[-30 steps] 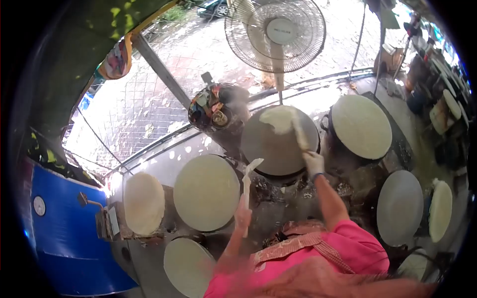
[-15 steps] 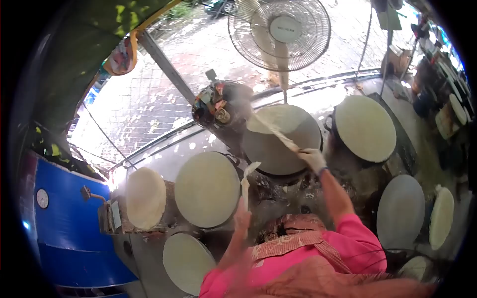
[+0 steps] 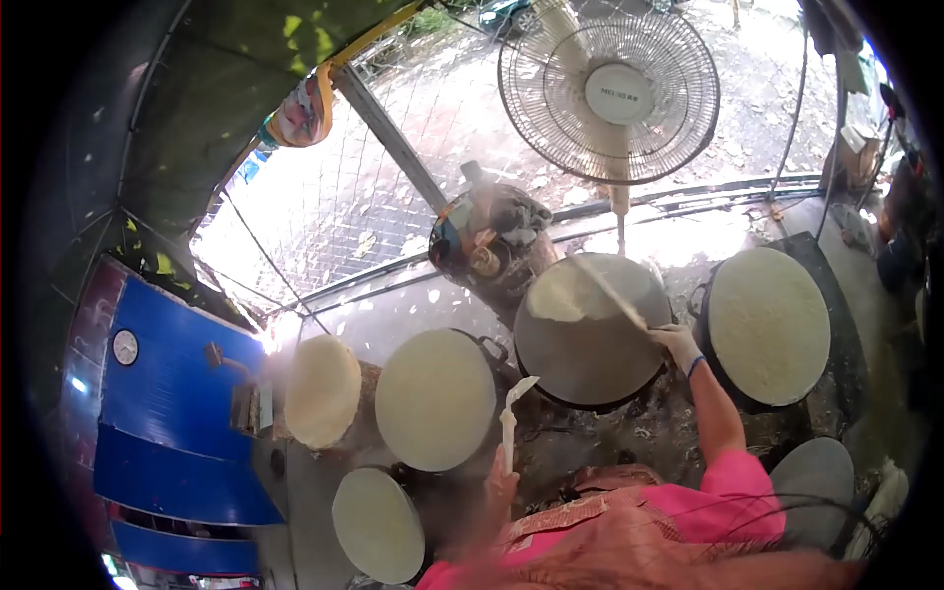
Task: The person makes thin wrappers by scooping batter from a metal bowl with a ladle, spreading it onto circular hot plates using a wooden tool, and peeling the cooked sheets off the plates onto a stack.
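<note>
My right hand (image 3: pixel 677 344), with a blue band at the wrist, is closed around the handle of a long spreader (image 3: pixel 621 300). The spreader's far part is over a round griddle (image 3: pixel 590 359), where a pale patch of batter (image 3: pixel 565 293) covers the upper left. Lower and to the left, my left hand (image 3: pixel 501 484) grips an upright spatula (image 3: pixel 508 423), its blade coated in something pale. This spatula stands between the middle griddle and another round griddle covered with a pale sheet (image 3: pixel 436 400).
Pale round sheets lie on the right griddle (image 3: pixel 769 326), a lower-left round plate (image 3: pixel 378 526) and a far-left stack (image 3: pixel 323 391). A standing fan (image 3: pixel 619 93) is behind the middle griddle. A cluttered container (image 3: pixel 492 241) stands at its left. Grey disc (image 3: pixel 814 482) lies lower right.
The view has shifted, so the griddles and fan sit lower and farther right. My right hand still holds the spreader over the griddle; the batter patch looks different in shape. My left hand keeps the spatula.
</note>
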Demonstrator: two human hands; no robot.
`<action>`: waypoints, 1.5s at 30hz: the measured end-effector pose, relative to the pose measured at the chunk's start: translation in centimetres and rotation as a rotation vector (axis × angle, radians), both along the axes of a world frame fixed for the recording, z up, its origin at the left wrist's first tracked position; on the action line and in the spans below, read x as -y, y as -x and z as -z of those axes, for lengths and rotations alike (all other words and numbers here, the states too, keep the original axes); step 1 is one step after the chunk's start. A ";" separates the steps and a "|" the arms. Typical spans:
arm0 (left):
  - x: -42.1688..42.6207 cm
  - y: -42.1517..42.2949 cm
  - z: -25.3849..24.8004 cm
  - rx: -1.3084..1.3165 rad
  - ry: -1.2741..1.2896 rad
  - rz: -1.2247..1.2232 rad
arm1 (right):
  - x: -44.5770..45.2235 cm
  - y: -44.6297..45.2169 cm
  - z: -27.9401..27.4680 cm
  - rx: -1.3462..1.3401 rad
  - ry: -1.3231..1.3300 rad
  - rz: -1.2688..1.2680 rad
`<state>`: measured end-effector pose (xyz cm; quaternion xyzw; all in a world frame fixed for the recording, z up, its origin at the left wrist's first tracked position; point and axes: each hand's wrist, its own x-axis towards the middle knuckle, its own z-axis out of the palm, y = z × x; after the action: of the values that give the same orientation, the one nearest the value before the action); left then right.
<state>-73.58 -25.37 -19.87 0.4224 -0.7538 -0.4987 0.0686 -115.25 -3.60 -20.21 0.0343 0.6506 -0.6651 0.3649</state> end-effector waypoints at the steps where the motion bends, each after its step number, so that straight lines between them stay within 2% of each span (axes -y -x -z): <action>1: -0.5 -0.3 -0.2 0.014 -0.063 -0.037 | 1.1 -0.4 0.6 -0.002 -0.005 -0.079; 3: -1.2 -1.3 0.5 0.009 -0.166 -0.076 | 1.1 -1.4 0.7 0.010 -0.001 -0.255; 5: -1.9 -2.6 1.7 -0.035 -0.257 -0.087 | -1.3 0.1 6.4 -0.092 0.124 -0.274; 6: -2.1 -3.3 2.0 -0.057 -0.303 -0.090 | -0.7 0.2 3.7 -0.146 0.196 -0.281; 7: -2.3 -3.8 2.2 -0.072 -0.344 -0.087 | -2.3 1.4 0.1 -0.122 0.045 -0.306; 8: -2.6 -4.7 2.3 -0.084 -0.387 -0.085 | -2.1 4.2 1.0 -0.087 -0.071 -0.302; 10: -3.2 -6.2 2.4 -0.099 -0.484 -0.065 | 1.3 6.8 0.9 -0.075 -0.033 -0.117; 13: -3.6 -8.4 3.4 -0.130 -0.612 -0.050 | 3.1 5.1 -3.8 -0.139 -0.257 -0.405; 15: -4.8 -8.1 3.5 -0.246 -0.706 -0.155 | 1.4 5.0 -1.8 -0.168 -0.149 -0.469; 18: -5.8 -11.7 9.3 -0.267 -0.623 -0.230 | -3.1 7.0 2.4 -0.241 0.026 -0.566; 19: -6.5 -10.6 7.2 -0.301 -0.621 -0.277 | -3.0 7.3 2.4 -0.257 0.089 -0.590; 20: -7.6 -9.8 4.5 -0.325 -0.619 -0.319 | 0.6 8.9 2.9 -0.831 -0.228 -0.757; 22: -8.5 -7.6 -0.5 -0.312 -0.603 -0.366 | 5.7 10.5 1.2 -0.851 -0.262 -0.613; 23: -8.8 -6.7 -2.2 -0.280 -0.592 -0.377 | 5.8 10.4 0.6 -0.300 0.022 -0.330; 26: -8.9 -7.2 -2.3 -0.149 -0.541 -0.412 | 6.4 8.1 -5.4 -0.431 -0.034 -0.722; 27: -9.2 -7.5 -1.8 -0.117 -0.525 -0.433 | 5.6 9.3 -1.4 -0.523 0.039 -0.824; 28: -9.5 -7.9 -2.1 -0.057 -0.400 -0.393 | 4.9 10.5 2.7 -0.611 0.121 -0.915; 32: -9.4 -9.5 -0.2 -0.060 -0.397 -0.388 | -0.7 9.2 -1.3 -0.085 -0.083 -0.757; 33: -9.2 -9.6 -0.1 -0.057 -0.408 -0.389 | 0.3 11.5 4.7 -0.213 0.124 -0.734; 35: -9.3 -10.0 -0.5 -0.050 -0.415 -0.395 | 6.6 11.7 5.0 -0.411 0.140 -0.409; 37: -9.6 -10.6 -0.7 -0.019 -0.404 -0.386 | 8.9 10.5 -3.8 -0.319 -0.099 -0.636; 38: -9.7 -11.0 -0.4 0.016 -0.386 -0.382 | 9.0 9.6 -5.9 -0.258 -0.213 -0.754; 41: -9.7 -12.0 1.1 0.127 -0.317 -0.349 | 6.1 9.8 -1.7 -0.369 -0.326 -1.004; 42: -9.8 -12.4 1.7 0.132 -0.318 -0.353 | 4.0 10.1 -0.1 -0.308 -0.287 -0.979; 44: -10.3 -12.6 2.5 -0.052 -0.424 -0.394 | 0.6 11.1 2.2 -0.214 -0.211 -0.920; 45: -10.5 -12.7 2.4 -0.058 -0.437 -0.412 | 1.8 11.0 0.0 -0.206 -0.156 -0.915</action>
<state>-60.91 -14.86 -22.26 0.5569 -0.5249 -0.6363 0.0973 -126.30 -5.36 -20.22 -0.2946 0.6796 -0.3851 0.5505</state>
